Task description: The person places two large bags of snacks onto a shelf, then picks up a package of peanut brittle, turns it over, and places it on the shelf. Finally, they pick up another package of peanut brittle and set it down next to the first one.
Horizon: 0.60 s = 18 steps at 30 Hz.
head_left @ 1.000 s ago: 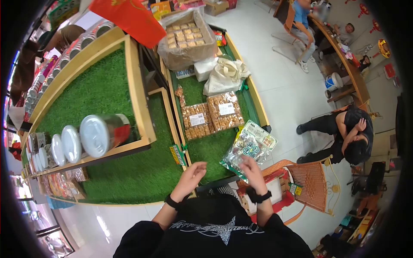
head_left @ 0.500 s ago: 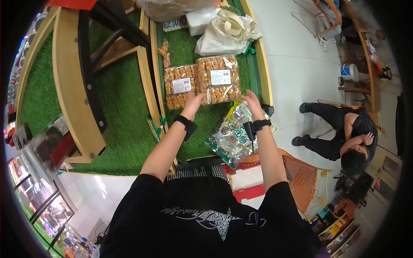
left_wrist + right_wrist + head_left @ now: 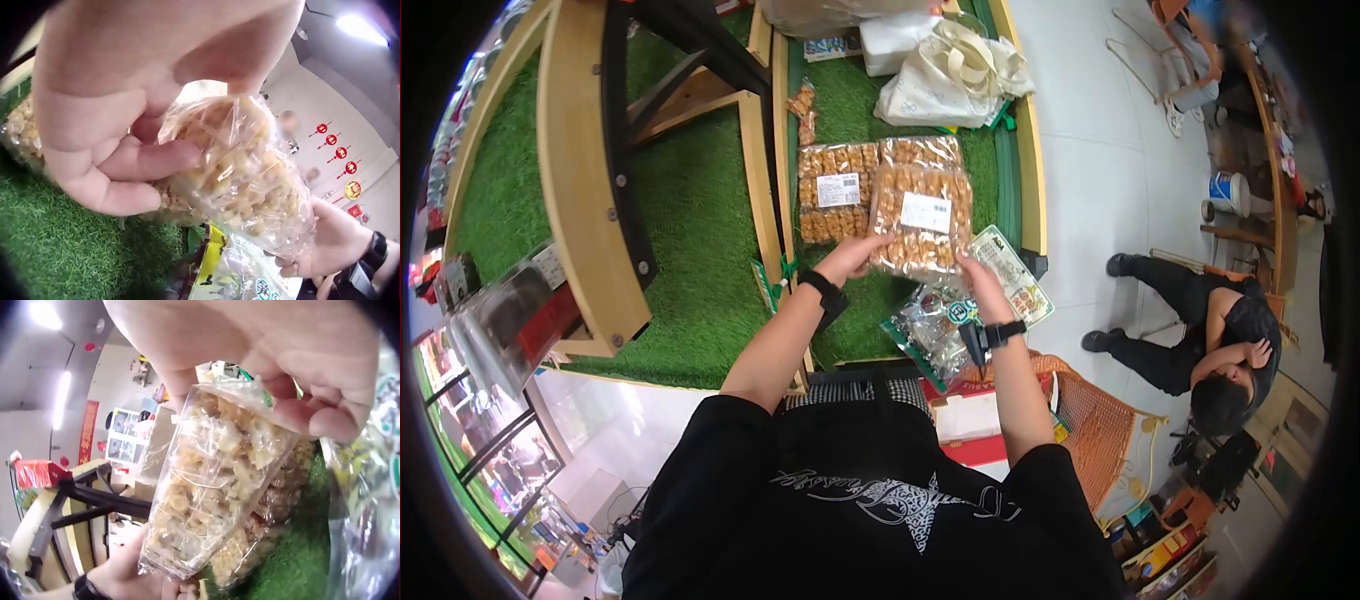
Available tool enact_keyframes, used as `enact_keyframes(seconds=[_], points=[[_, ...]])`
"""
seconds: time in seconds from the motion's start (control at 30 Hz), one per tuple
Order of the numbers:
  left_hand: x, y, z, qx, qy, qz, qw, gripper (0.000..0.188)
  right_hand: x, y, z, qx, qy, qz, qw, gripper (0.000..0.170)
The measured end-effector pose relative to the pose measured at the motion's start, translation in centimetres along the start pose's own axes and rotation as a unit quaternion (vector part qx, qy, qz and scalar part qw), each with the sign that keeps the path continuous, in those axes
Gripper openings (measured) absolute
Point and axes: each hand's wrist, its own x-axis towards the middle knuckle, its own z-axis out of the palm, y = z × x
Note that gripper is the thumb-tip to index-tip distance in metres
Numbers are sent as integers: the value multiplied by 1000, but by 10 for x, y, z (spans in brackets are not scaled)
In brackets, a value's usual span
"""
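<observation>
A clear-wrapped package of brown snack pieces with a white label [image 3: 922, 222] is held up between both hands, tilted. The left hand [image 3: 851, 262] grips its near left corner and the right hand [image 3: 982, 284] its near right corner. In the left wrist view, the left hand [image 3: 106, 125] has its fingers against the wrapped package [image 3: 240, 165]. The right wrist view shows the right hand [image 3: 281, 356] pinching one end of the package [image 3: 206, 481]. Another labelled package [image 3: 837, 190] lies on the green turf to the left, and more wrapped snack lies behind the held one.
A white cloth bag [image 3: 940, 85] stands at the far end of the turf. A green-and-clear bag [image 3: 940, 330] lies below the right hand. Wooden shelf framing [image 3: 585, 180] rises at left, a wicker basket [image 3: 1090, 425] stands at lower right, and a person [image 3: 1215, 340] sits beyond.
Both hands have taken hold of the right-hand package and raised it off the turf toward the body. A second ago they were nearer the body, with the packages lying flat.
</observation>
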Motion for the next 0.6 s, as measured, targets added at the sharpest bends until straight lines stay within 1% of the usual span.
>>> enact_keyframes(seconds=[0.03,0.1,0.13,0.17,0.2,0.23,0.3,0.33,0.37,0.4,0.43,0.5,0.53,0.57,0.6], points=[[-10,-5,0,0,3,1,1000,38,-1,16,-4,50,-28,8,998,40],[-33,-12,-2,-4,-14,13,1000,41,-25,23,4,39,-17,11,999,33],[-41,-21,-6,7,-32,20,999,43,-37,24,7,19,-22,40,999,31],[-54,-30,-5,-9,-6,39,999,44,-51,25,10,-1,-26,68,997,29],[-61,-45,-8,-2,9,58,998,44,-66,25,15,3,-35,66,997,27],[-69,-60,-13,1,7,65,998,44,-81,24,20,6,-44,62,997,25],[-115,-52,-12,-1,6,87,996,44,-108,19,32,46,-82,26,995,28],[-126,-58,-17,17,6,92,996,44,-111,33,30,36,-76,17,996,31],[-141,-60,-17,-14,14,110,994,46,-110,44,31,26,-70,8,997,34],[-158,-55,-18,-6,26,108,994,46,-128,26,42,18,-81,23,996,44],[-176,-50,-18,1,39,106,994,46,-132,21,44,1,-108,23,994,44],[-199,-51,-11,-86,55,190,976,42,-134,20,54,49,-140,-38,988,39],[-208,-52,-12,-72,63,195,976,37,-135,16,58,43,-152,-41,987,39],[-210,-62,-15,-77,76,201,974,37,-137,11,60,55,-161,-48,984,37],[-208,-75,-20,-37,105,227,967,37,-141,4,65,67,-171,-56,981,36]])
